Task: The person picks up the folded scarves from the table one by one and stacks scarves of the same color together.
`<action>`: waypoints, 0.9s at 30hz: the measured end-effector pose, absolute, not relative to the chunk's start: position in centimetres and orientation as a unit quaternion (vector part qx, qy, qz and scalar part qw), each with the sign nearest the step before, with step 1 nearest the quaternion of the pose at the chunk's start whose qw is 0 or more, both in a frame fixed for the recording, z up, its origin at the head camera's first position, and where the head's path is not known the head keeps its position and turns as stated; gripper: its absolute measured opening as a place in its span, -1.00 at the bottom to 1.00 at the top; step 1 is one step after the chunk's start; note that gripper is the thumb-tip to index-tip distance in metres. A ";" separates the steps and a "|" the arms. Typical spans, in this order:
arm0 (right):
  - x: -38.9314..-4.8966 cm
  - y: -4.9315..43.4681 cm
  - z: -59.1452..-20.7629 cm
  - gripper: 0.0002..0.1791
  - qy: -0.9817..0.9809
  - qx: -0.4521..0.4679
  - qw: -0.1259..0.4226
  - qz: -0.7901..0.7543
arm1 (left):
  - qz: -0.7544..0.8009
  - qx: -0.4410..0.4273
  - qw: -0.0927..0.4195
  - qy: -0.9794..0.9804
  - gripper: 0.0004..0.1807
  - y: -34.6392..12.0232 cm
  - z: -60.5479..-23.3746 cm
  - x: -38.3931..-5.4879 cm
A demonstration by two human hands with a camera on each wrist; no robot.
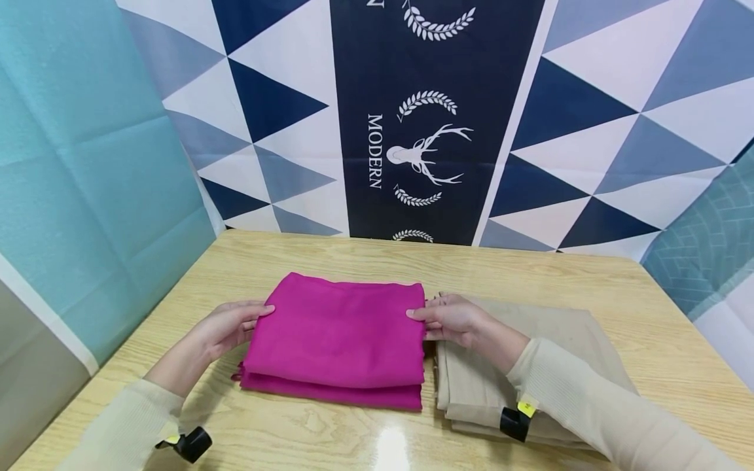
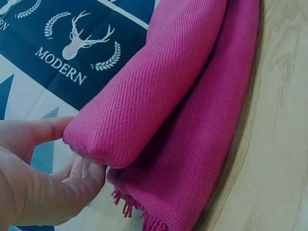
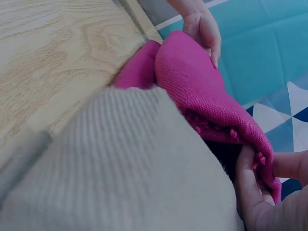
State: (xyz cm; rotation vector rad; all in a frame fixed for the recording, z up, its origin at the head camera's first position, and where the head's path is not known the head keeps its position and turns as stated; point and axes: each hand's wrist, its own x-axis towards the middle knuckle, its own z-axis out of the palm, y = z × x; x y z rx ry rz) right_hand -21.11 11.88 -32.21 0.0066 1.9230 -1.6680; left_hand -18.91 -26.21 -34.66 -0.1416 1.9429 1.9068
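A folded magenta scarf (image 1: 338, 333) with fringe lies in layers over the table, its upper part raised off the lower fold. My left hand (image 1: 226, 327) pinches its left edge, thumb on top and fingers underneath. In the left wrist view, the scarf's rounded corner (image 2: 103, 144) sits between the thumb and fingers of that hand (image 2: 53, 185). My right hand (image 1: 453, 319) pinches the opposite edge, the thumb lying over the cloth. Fringe knots (image 3: 260, 159) show beside the right fingers in the right wrist view.
A folded beige cloth (image 1: 548, 333) lies right of the scarf, beneath my right forearm. Behind the wooden table (image 1: 330, 432) hangs a patterned curtain (image 1: 424, 150); a teal sheet (image 1: 88, 157) hangs at the left. Beige ribbed fabric (image 3: 120, 163) fills much of the right wrist view.
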 end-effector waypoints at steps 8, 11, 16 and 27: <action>-20.9 11.8 -32.4 -0.69 0.726 0.009 0.290 -0.624 | 0.684 -0.044 0.208 0.698 -0.62 -26.4 -34.8 -18.7; -20.9 11.7 -32.6 -0.81 0.725 0.014 0.291 -0.624 | 0.680 -0.047 0.208 0.702 -0.53 -26.5 -34.9 -18.6; -20.6 11.4 -33.1 -0.94 0.729 0.015 0.290 -0.620 | 0.667 -0.056 0.204 0.714 -0.39 -26.5 -35.4 -18.4; -20.3 11.2 -33.8 -0.68 0.745 0.010 0.267 -0.611 | 0.631 -0.091 0.181 0.749 -0.24 -26.5 -36.8 -18.0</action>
